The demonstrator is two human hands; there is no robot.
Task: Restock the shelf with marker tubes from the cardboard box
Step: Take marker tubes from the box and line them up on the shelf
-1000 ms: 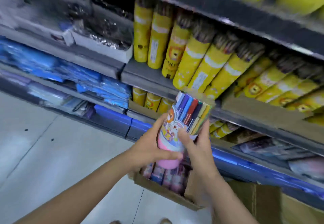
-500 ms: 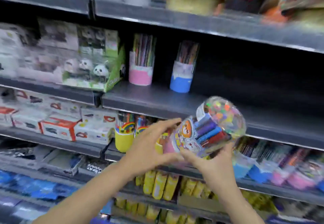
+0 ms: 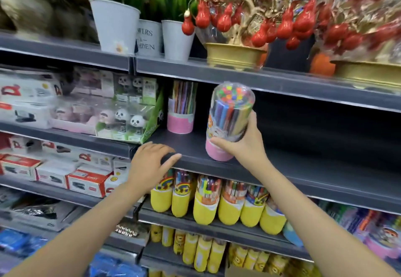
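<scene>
the right hand [image 3: 243,144] holds a marker tube [image 3: 229,122] upright, its pink base at the front edge of the dark shelf [image 3: 303,168], whether it is touching the board or just above it cannot be told. the fingers wrap the lower half of the tube from the right, the thumb [image 3: 219,141] lying across the front just above the pink base. the left hand [image 3: 149,163] rests on the shelf's front edge to the left, fingers fairly straight and spread, holding nothing. the tube looks like a clear, thin plastic cylinder with a domed cap, packed with coloured markers, so it is probably light to moderate in weight and stiff enough to take a firm squeeze, though the glossy wall may be slippery and the thin plastic could dent under hard pressure. it is tall for its base, so it likely tips easily; a low hold, near where the hand sits now, seems best for setting it down straight. farther back, near the shelf's left end, stands another pink-based tube [image 3: 181,107], well apart from the held one, just beside a green panda box [image 3: 130,120]. most of the shelf to the right shows bare board. the cardboard box is not in view.
</scene>
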